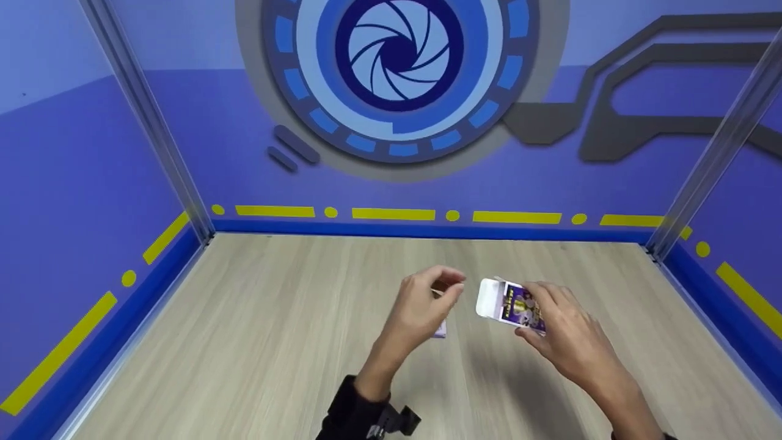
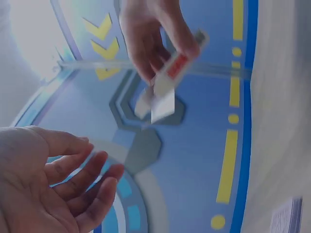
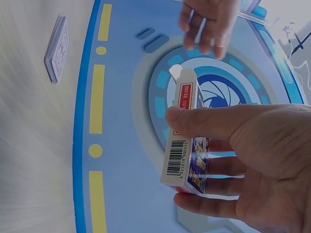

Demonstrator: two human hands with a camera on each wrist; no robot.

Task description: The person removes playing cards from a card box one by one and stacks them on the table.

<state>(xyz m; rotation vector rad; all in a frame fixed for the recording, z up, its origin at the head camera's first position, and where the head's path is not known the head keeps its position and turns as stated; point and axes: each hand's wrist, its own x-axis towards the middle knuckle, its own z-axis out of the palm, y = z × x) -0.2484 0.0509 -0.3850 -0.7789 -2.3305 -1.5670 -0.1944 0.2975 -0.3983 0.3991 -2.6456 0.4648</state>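
The right hand [image 1: 571,333] grips the box [image 1: 524,307] between thumb and fingers, above the worktop [image 1: 275,342]. In the head view, the box's white flap [image 1: 488,299] is unfolded and points to nine o'clock; whether anything is inside cannot be told. The left hand [image 1: 421,305], at nine o'clock of the box, has its fingers loosely bent around nothing. The deck [image 3: 57,50] lies outside the box on the worktop, partly hidden by the left hand in the head view.
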